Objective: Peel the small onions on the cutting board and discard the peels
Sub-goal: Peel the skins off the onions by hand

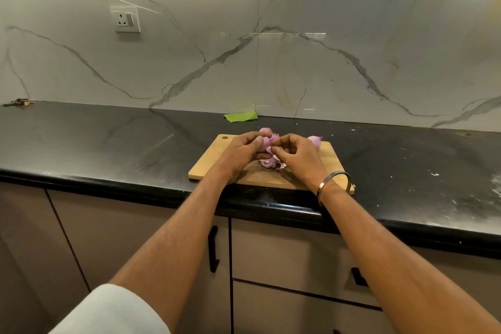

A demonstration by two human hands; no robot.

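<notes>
gripping a small purple onion (264, 142) above the middle of the cutting board (329, 163), the left hand (241, 154) is curling its fingers and thumb round the bulb's left side. the right hand (295, 154) is meeting it from the other side, its fingertips (275, 150) pinching at loose skin on the onion's right face; whether that skin is fully free of the bulb is too small to tell. a heap of pink peels (271, 163) is lying on the board just beneath the two hands, near its centre. another onion (315, 140) is sitting at the board's far edge toward the right corner, partly hidden behind the right hand, and a further onion (265, 131) is showing at the far edge just behind the held one. the wooden board is lying on the black worktop (108, 138) close to its front edge, with its hanging hole at the far left corner. a metal bangle (334, 184) is circling the right wrist over the board's near right corner. a green scrap (240, 116) is lying at the worktop's back edge against the marble wall, and a dry brown clump (19, 102) is sitting at the far left of that back edge. a wall socket (125, 19) is showing above on the left.
</notes>
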